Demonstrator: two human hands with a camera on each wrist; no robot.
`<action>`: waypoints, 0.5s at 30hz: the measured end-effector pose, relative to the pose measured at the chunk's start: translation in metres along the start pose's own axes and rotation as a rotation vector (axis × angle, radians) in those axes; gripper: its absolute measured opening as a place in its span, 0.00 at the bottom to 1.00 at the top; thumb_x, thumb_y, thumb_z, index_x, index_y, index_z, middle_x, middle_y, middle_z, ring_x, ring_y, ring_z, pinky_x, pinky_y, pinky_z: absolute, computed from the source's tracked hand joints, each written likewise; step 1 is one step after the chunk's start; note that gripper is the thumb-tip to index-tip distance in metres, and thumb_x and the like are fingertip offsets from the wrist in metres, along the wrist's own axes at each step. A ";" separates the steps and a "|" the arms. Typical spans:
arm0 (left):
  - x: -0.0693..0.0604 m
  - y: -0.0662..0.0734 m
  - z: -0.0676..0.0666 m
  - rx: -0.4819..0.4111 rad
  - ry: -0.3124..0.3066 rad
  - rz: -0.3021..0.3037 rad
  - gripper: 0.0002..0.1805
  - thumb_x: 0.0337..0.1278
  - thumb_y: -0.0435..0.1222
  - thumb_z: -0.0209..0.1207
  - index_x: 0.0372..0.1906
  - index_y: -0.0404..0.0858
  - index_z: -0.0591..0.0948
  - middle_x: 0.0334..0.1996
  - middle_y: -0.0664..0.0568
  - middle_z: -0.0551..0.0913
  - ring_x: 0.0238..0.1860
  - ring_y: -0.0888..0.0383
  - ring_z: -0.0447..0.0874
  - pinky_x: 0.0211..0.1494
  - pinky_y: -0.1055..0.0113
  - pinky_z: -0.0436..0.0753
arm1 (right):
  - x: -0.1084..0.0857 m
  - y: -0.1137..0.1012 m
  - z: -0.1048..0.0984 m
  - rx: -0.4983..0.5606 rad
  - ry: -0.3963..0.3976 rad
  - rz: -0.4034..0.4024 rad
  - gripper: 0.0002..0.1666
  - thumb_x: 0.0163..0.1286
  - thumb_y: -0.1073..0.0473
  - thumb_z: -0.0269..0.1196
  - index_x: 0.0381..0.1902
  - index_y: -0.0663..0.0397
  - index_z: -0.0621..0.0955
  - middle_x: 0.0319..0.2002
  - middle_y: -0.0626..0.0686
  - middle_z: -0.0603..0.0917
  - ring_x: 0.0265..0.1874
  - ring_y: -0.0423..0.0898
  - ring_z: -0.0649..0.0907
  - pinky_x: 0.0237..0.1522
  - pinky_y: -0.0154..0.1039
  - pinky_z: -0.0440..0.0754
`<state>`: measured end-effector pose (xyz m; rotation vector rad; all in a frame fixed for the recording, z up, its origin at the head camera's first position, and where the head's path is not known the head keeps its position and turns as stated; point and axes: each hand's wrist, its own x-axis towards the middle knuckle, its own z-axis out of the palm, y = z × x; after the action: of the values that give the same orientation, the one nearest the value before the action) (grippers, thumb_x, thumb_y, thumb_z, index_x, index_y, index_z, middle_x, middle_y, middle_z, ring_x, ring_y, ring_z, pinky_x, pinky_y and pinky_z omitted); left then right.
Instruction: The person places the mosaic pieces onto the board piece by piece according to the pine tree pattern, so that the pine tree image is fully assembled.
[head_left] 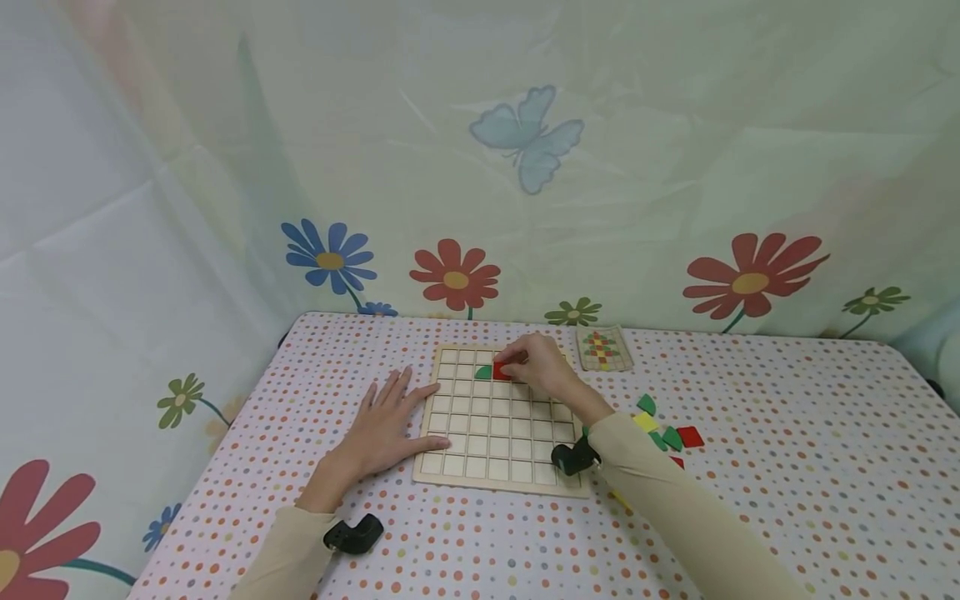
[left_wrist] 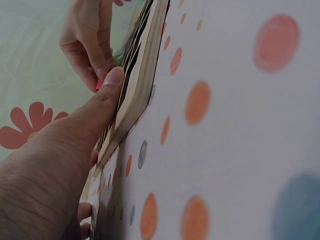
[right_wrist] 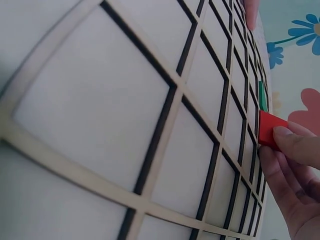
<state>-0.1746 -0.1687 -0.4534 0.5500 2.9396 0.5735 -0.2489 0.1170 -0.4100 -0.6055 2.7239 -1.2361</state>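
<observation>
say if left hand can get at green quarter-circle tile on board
Likely yes: only bare grid squares separate the left hand from the green quarter-circle tile, with the right hand beyond.

Beige sleeves (head_left: 663,496), apparently plain; black wrist cameras (head_left: 354,534).

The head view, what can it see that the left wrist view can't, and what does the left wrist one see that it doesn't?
Only the head view: the blue butterfly, the picture card and the loose pieces.

Only the left wrist view: the left thumbnail and the board's layered side, close up.

Both: the left hand touching the board, and the right hand pinching a red piece.
</observation>
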 end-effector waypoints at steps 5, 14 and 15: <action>0.001 0.001 0.000 -0.004 0.004 0.005 0.50 0.58 0.70 0.62 0.81 0.53 0.66 0.84 0.39 0.47 0.84 0.39 0.39 0.81 0.33 0.41 | 0.001 -0.003 -0.002 -0.017 0.004 -0.002 0.07 0.69 0.72 0.69 0.43 0.65 0.91 0.43 0.60 0.89 0.41 0.54 0.88 0.43 0.45 0.87; 0.000 -0.001 0.002 0.010 0.005 -0.002 0.50 0.58 0.71 0.61 0.81 0.52 0.66 0.84 0.39 0.47 0.84 0.38 0.39 0.81 0.33 0.41 | 0.002 -0.006 0.001 -0.039 -0.018 0.004 0.07 0.70 0.73 0.68 0.43 0.66 0.91 0.43 0.61 0.90 0.41 0.54 0.89 0.42 0.42 0.88; 0.001 -0.001 0.002 0.011 0.005 0.000 0.50 0.58 0.71 0.61 0.81 0.53 0.66 0.84 0.39 0.47 0.84 0.38 0.39 0.81 0.33 0.41 | 0.002 -0.006 0.000 -0.045 -0.020 0.006 0.07 0.70 0.73 0.68 0.43 0.66 0.91 0.44 0.61 0.90 0.41 0.54 0.89 0.41 0.42 0.88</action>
<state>-0.1753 -0.1690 -0.4559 0.5498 2.9497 0.5598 -0.2488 0.1122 -0.4054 -0.6107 2.7414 -1.1643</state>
